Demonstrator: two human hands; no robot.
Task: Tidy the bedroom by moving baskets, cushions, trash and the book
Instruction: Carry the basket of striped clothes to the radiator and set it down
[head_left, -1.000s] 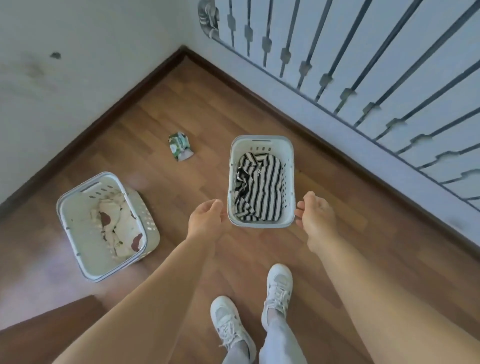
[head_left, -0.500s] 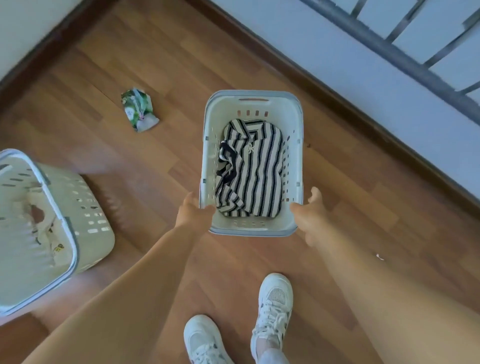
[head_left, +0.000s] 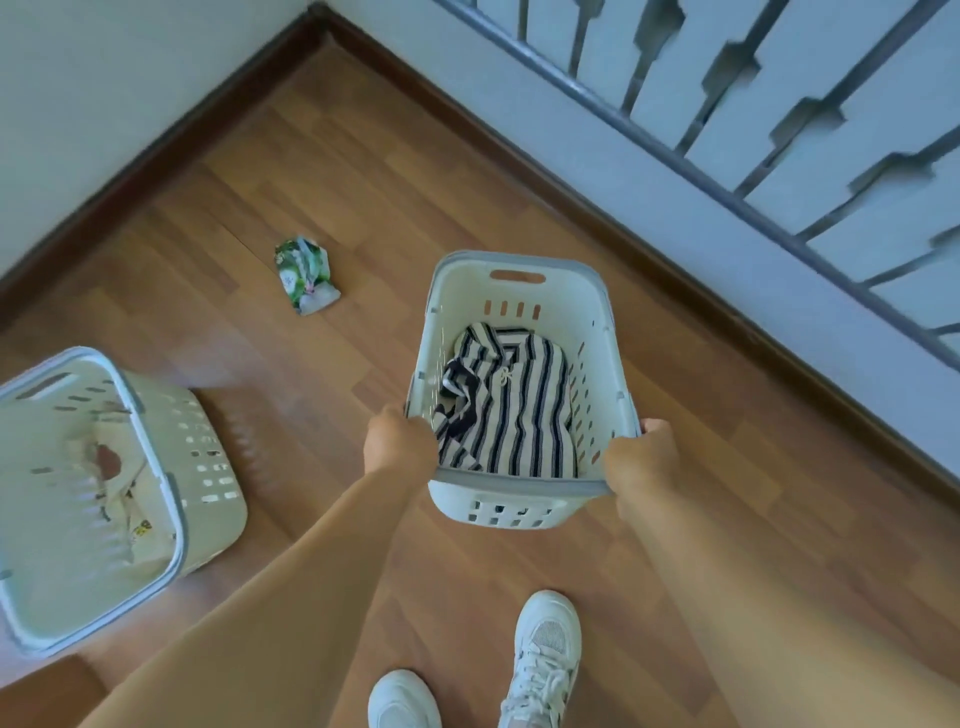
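I saw both hands on the white basket (head_left: 519, 306) at centre frame. Left hand (head_left: 397, 444) gripped the near left rim, fingers curled over the edge; right hand (head_left: 641, 457) gripped the near right corner the same way. Basket held a striped shirt (head_left: 511, 405). I could not tell whether its base touched the wooden floor (head_left: 363, 171). A second basket (head_left: 208, 467) sat at left of frame, tilted, with patterned cloth (head_left: 111, 467) inside. A crumpled wrapper (head_left: 306, 274) lay on the floor, upper left of the held basket, apart from both. White shoes (head_left: 543, 654) at bottom centre; railing (head_left: 727, 156) upper right.
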